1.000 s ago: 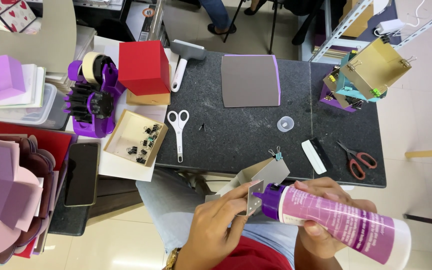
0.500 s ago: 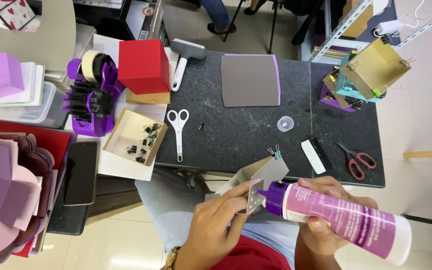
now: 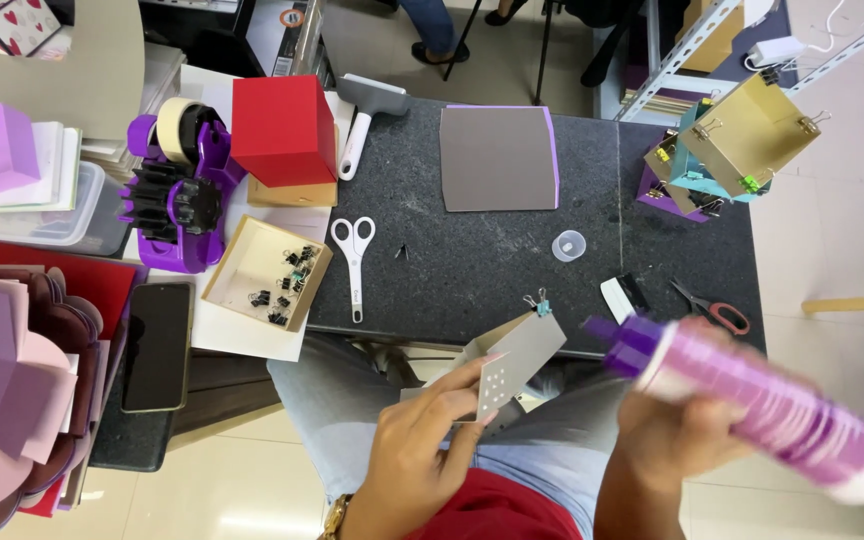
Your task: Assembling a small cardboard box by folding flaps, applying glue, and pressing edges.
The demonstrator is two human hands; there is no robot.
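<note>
Here, holding a folded grey cardboard piece [image 3: 512, 365] pinched along its lower edge in the left hand [image 3: 417, 450], thumb and fingers pressed against its faces, low over the lap and just in front of the near edge of the dark worktop [image 3: 472, 260]. Showing a cluster of small white glue dots on the card's upturned flap, with a small binder clip [image 3: 537, 300] gripping its upper corner. Gripping a purple glue bottle [image 3: 752, 405] in the right hand [image 3: 687, 435], fingers wrapped around its barrel, blurred with motion. Lying just to the right of the card, the bottle's long axis slanting from lower right up to upper left, purple nozzle end pointing toward the card but apart from it. Sitting nearer the card, the left hand; nearer the nozzle, the right. Resting well apart on the worktop, white-handled scissors [image 3: 354, 260].
</note>
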